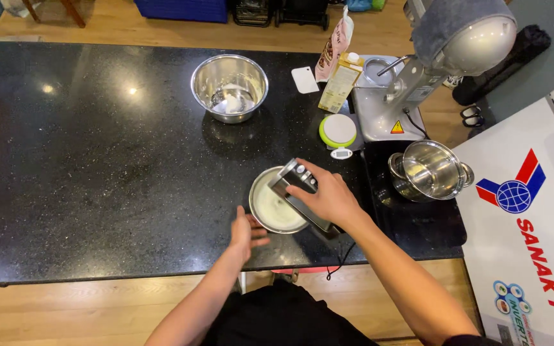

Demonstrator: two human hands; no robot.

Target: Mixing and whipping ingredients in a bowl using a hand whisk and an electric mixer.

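Centrally, near the counter's (65, 192) near edge, a steel bowl (270, 208) of white mixture sat beneath a hand mixer (299, 192), whose long axis ran from far-left to near-right. The right hand (325, 195) grasped the mixer from above, fingers clenched round its body. The left hand (246, 232), fingers released, touched the bowl's near-left rim. Farther off stood a second bowl (229, 87), a carton (340, 82) and a pot (429, 170).
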